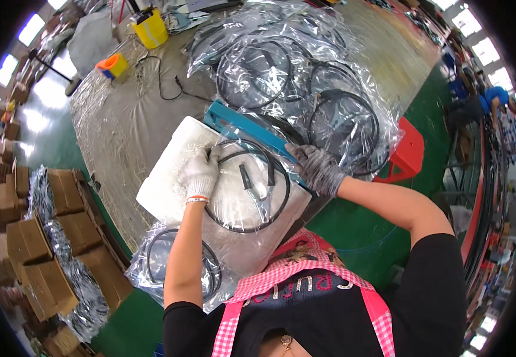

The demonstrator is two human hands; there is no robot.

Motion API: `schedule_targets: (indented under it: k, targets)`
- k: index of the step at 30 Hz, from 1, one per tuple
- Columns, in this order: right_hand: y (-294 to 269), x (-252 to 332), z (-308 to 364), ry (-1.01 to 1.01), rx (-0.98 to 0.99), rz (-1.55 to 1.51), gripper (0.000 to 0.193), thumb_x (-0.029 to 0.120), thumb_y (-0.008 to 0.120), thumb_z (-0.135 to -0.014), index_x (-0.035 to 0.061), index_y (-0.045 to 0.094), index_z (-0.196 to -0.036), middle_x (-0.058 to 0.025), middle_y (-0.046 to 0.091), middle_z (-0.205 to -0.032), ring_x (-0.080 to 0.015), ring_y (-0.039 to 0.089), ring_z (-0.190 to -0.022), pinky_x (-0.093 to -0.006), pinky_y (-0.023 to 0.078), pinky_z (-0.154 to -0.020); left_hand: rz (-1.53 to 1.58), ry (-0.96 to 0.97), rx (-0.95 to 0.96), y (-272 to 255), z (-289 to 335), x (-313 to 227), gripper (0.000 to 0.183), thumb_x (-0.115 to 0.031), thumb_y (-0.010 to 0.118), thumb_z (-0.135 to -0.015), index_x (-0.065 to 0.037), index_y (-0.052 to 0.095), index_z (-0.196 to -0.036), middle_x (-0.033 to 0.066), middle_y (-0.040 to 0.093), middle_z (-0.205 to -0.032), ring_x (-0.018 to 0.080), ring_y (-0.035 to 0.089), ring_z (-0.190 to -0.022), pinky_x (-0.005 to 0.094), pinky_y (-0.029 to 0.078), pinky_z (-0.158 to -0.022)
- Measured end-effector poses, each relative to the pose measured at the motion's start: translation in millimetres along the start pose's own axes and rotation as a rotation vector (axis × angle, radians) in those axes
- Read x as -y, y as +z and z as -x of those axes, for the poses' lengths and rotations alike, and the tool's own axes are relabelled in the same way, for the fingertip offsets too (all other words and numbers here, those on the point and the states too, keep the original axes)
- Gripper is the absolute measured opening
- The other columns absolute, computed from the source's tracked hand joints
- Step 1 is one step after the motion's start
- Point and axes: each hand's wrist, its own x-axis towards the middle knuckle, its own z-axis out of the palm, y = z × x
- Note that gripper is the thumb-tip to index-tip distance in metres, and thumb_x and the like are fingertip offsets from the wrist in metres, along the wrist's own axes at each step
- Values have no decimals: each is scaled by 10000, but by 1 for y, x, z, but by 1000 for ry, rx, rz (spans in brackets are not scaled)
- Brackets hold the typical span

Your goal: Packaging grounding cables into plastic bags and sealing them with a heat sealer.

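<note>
A clear plastic bag [229, 202] lies on a white foam block [171, 154] in front of me. Inside it is a coiled black cable [288, 196] with a metal clamp [262, 202]. My left hand [200, 174], in a white knit glove, is closed on the bag's left edge near its mouth. The far end of the bag meets a long blue bag sealer [249, 127]. My right hand [319, 171], in a dirty grey glove, wraps over the sealer's right end; its fingertips are partly hidden.
Several bagged cable coils [341, 113] are heaped beyond the sealer. Another bagged coil [157, 256] is by my left forearm. A red stool [408, 149] stands right of the table. A tape dispenser [113, 65] and yellow container [151, 30] sit far left. Cartons [46, 279] line the left floor.
</note>
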Motion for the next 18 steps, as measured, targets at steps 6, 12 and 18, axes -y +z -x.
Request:
schedule_targets:
  k: [6, 12, 18]
  targets:
    - [-16, 9, -2, 128, 110, -50, 535, 255, 458, -919, 111, 333, -1419, -209, 569, -1096, -337, 608, -933, -465, 496, -776, 223, 115, 23, 3, -7, 14, 477, -460, 525, -893, -53, 654, -1105, 206, 669, -991, 324, 643, -941, 377, 480, -833]
    - [-7, 4, 1, 142, 36, -108, 549, 220, 536, -866, 117, 386, -1384, -199, 573, -995, -364, 600, -860, -465, 496, -764, 428, 232, 241, -35, 12, 32, 473, -377, 498, -943, -4, 573, -1226, 126, 665, -1048, 185, 604, -945, 293, 457, -847]
    - [-13, 1, -2, 84, 95, -138, 522, 269, 458, -925, 110, 341, -1408, -200, 579, -1021, -345, 605, -907, -455, 495, -776, 310, 91, 154, -3, -1, 44, 506, -465, 398, -960, -38, 605, -1135, 157, 687, -902, 305, 653, -827, 404, 487, -774]
